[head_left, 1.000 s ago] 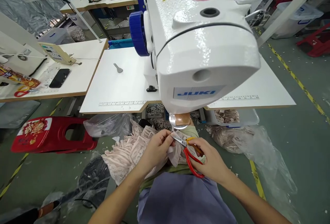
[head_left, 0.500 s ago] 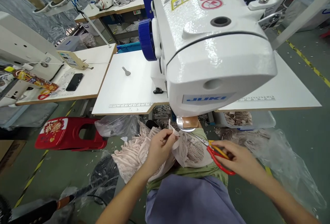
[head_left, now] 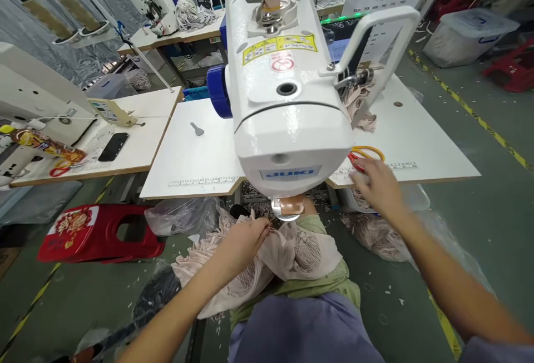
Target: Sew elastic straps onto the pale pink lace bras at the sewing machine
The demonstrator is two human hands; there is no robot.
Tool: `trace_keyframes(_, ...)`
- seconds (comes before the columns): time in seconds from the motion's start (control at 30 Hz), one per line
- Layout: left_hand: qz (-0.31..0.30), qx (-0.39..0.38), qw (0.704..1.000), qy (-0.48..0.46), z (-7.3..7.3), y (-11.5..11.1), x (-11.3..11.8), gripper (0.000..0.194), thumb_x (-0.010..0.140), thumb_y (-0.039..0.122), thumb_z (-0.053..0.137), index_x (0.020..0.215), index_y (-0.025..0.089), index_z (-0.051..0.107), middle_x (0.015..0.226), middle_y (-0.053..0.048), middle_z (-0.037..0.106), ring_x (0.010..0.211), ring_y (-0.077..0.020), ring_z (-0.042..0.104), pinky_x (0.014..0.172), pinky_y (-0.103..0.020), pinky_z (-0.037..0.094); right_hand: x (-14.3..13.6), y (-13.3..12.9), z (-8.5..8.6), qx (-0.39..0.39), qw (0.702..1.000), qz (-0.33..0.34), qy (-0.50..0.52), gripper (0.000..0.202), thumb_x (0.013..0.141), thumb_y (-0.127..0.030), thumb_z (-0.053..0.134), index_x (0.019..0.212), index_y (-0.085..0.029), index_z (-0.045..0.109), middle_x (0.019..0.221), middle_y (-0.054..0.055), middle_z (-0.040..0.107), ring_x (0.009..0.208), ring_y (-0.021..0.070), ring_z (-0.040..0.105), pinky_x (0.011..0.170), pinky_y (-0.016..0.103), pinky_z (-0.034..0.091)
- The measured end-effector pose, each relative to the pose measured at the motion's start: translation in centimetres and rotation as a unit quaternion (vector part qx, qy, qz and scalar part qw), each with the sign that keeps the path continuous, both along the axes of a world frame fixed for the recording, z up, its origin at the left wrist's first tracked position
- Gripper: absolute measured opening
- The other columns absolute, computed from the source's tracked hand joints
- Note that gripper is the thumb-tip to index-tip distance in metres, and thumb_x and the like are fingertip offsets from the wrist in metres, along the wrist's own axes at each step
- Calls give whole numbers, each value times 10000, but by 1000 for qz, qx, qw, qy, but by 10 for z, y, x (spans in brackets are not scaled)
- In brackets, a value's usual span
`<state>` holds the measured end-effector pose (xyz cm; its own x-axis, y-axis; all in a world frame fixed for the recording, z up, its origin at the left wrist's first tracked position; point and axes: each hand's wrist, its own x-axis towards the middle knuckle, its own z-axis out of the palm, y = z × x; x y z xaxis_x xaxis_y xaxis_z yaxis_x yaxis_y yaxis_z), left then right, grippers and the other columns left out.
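My left hand [head_left: 248, 238] is closed on the edge of a pale pink lace bra [head_left: 308, 251] that lies across my lap, its cups and netted lace showing. More gathered pink lace [head_left: 208, 251] hangs to the left under my wrist. Out to the right, my right hand [head_left: 377, 185] is over the front edge of the white sewing table, thumb and fingers apart. Scissors [head_left: 371, 152] with red and yellow handles lie on the table at its fingertips; their blades are hidden. Between the hands stands a white JUKI sewing machine [head_left: 292, 135], its metal end plate [head_left: 287, 208] above my lap.
A phone [head_left: 113, 147] and a drink bottle [head_left: 45, 145] lie on the left table [head_left: 146, 112]. A red stool [head_left: 100, 232] is on the floor at left. Beige fabric pieces [head_left: 361, 109] lie behind the machine's thread lever. A plastic bag of fabric [head_left: 375, 235] is below right.
My right hand has moved from my lap up to the table on the right, and the scissors now lie there. My left hand still holds the bra. The view has shifted, showing more of the machine.
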<state>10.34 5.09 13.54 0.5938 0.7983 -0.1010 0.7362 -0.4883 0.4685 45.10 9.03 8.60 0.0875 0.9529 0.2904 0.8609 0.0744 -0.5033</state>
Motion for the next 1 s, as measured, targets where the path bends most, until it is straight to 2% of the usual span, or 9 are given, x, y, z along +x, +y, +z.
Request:
trace_keyframes(0.07, 6, 118, 993, -21, -4, -10, 11, 211, 981, 178, 440, 863, 179, 614, 903, -91, 692, 850, -239, 635, 763, -357, 467, -32, -41, -1, -28, 990, 70, 119, 430, 923, -557, 503, 1002, -182, 699, 1001, 146, 704, 921, 296, 664, 858, 448, 527)
trace_keyframes(0.13, -24, 207, 974, -84, -5, -22, 27, 297, 1008, 206, 390, 773, 172, 568, 836, -79, 659, 806, -213, 600, 761, -345, 453, -64, -80, 1, -127, 931, 242, 243, 618, 904, -732, 417, 1049, -201, 698, 1013, 128, 706, 914, 263, 676, 819, 374, 553)
trace_keyframes(0.2, -57, 251, 956, -138, -3, -30, 45, 375, 1039, 248, 319, 729, 180, 518, 683, -35, 602, 647, -169, 543, 652, -296, 426, -90, -106, 6, -167, 878, 308, 327, 776, 814, -832, 421, 1211, -206, 652, 1158, 146, 670, 1054, 289, 642, 931, 387, 521)
trace_keyframes(0.37, 11, 157, 966, -204, 3, -37, 77, 391, 1051, 302, 283, 710, 212, 450, 576, 17, 537, 492, -135, 475, 492, -265, 332, -117, -106, 23, -160, 833, 144, 510, 585, 941, -701, 374, 1123, -219, 651, 1050, 94, 684, 914, 224, 642, 844, 331, 531)
trace_keyframes(0.47, 129, -12, 951, -281, 5, -36, 83, 403, 1045, 330, 306, 666, 224, 392, 553, 42, 484, 477, -110, 465, 453, -216, 331, -118, -82, 37, -137, 847, 65, 509, 392, 903, -580, 546, 923, -199, 636, 818, 39, 660, 707, 170, 597, 640, 254, 501)
trace_keyframes(0.53, 181, -37, 937, -297, 4, -33, 80, 417, 1040, 351, 329, 657, 218, 427, 542, 44, 492, 473, -106, 473, 448, -205, 335, -118, -65, 44, -110, 871, 58, 475, 291, 863, -490, 608, 845, -200, 593, 698, 1, 607, 621, 146, 552, 569, 232, 454)
trace_keyframes(0.7, 168, 117, 957, -207, -5, -24, 62, 231, 1007, 322, 467, 1097, 199, 640, 733, 3, 721, 579, -141, 635, 552, -240, 403, -112, -22, 45, -87, 925, 80, 362, 166, 836, -370, 574, 790, -213, 544, 570, -41, 535, 534, 135, 488, 520, 237, 392)
trace_keyframes(0.83, 107, 246, 955, -127, -11, -15, 55, 303, 1033, 267, 408, 1086, 178, 693, 636, -2, 704, 512, -154, 612, 537, -285, 359, -110, 2, 45, -104, 929, 126, 333, 103, 833, -325, 529, 844, -225, 553, 614, -26, 586, 578, 169, 540, 574, 277, 443)
trace_keyframes(1.0, 109, 277, 952, -73, -5, -6, 53, 395, 1046, 303, 364, 1027, 163, 733, 579, -6, 686, 486, -168, 596, 520, -308, 337, -111, 16, 49, -110, 954, 128, 247, 70, 845, -275, 547, 803, -232, 581, 610, -13, 573, 623, 202, 533, 632, 317, 476)
